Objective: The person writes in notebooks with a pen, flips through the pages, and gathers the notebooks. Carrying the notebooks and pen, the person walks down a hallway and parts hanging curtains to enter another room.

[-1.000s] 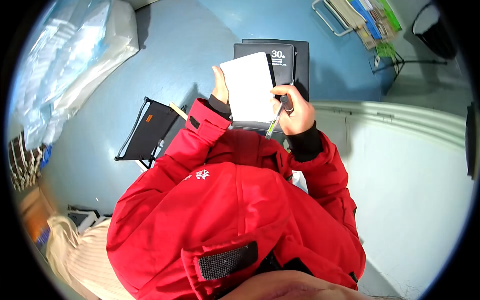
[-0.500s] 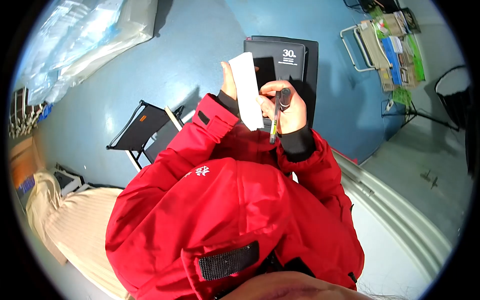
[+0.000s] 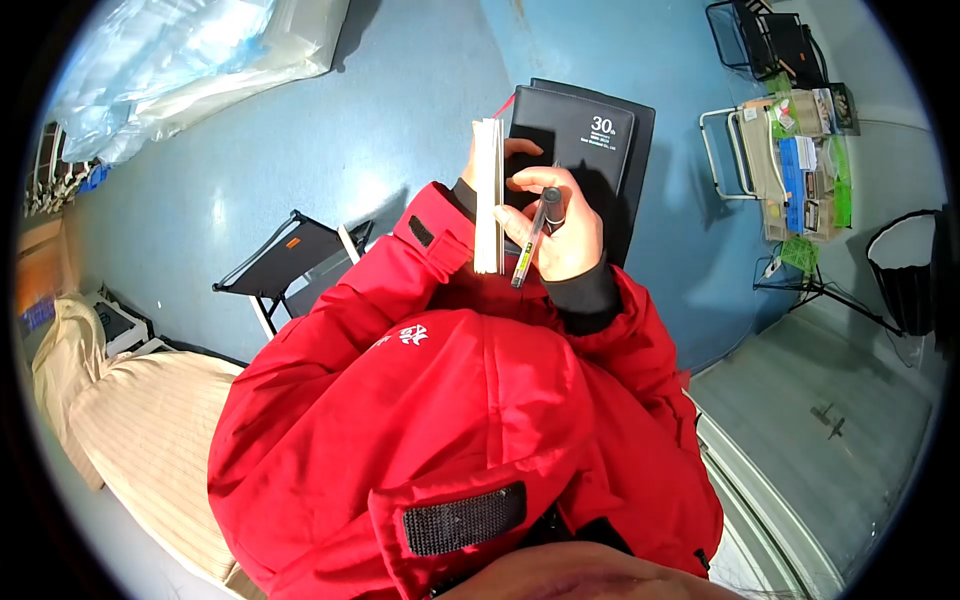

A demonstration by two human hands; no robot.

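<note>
A thin stack of white paper point(image 3: 488, 225) stands nearly edge-on in front of me, its leaf edges visible. My left hand point(image 3: 467, 168) grips it from the left and behind; part of that hand is hidden by the paper. In my right hand point(image 3: 572, 235) is a clear-barrelled pen point(image 3: 527, 255) slanting down, with a black cylindrical end, a cap or thicker pen, beside it. The fingertips of this hand are at the paper's right edge. Beneath both hands lies a black notebook point(image 3: 570, 105) marked "30th", on top of a larger black cover.
A black folding chair point(image 3: 290, 255) stands left of my arms. Plastic-wrapped bulk point(image 3: 230, 60) fills the upper left. On the right are a white-framed folding chair point(image 3: 725, 150), storage bins point(image 3: 800, 180) and a black-rimmed round object point(image 3: 900, 270). Striped beige cloth point(image 3: 150, 420) lies lower left.
The paper has turned from showing its broad face to nearly edge-on. The pen has tilted, its lower end swinging left. My view has shifted slightly.
</note>
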